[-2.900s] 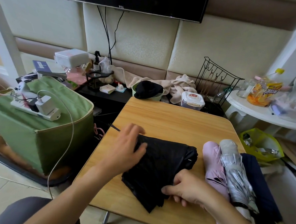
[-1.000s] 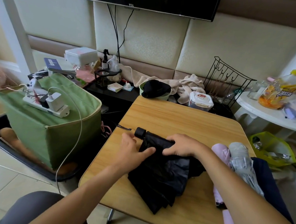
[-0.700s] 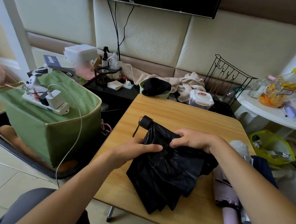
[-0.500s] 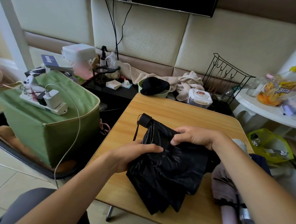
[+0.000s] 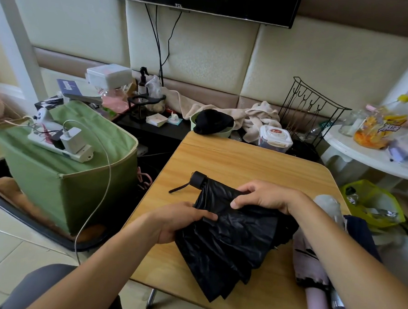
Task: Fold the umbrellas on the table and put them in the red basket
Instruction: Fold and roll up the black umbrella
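A collapsed black umbrella [image 5: 231, 242] lies on the wooden table [image 5: 245, 164], its canopy loose and spread toward me, its black handle end with a wrist strap pointing up-left. My left hand [image 5: 177, 222] grips the canopy's left edge. My right hand [image 5: 262, 197] holds the canopy near the handle, fingers curled round the fabric. To the right lie a pink umbrella [image 5: 310, 268], a silver one [image 5: 326, 204] and a dark navy one [image 5: 360, 233], partly hidden by my right arm. No red basket is in view.
A green fabric bin [image 5: 60, 176] with a power strip [image 5: 60, 143] on top stands left of the table. Behind the table are a black shelf, a bowl with black cloth [image 5: 212, 121], a lidded container [image 5: 274, 138] and a wire rack [image 5: 308, 108]. A white round table [image 5: 365, 154] stands right.
My right hand moved from the canopy's lower edge to near the handle. The umbrella was lifted slightly, then came back down; its handle end points up-left with the strap lying out on the table.
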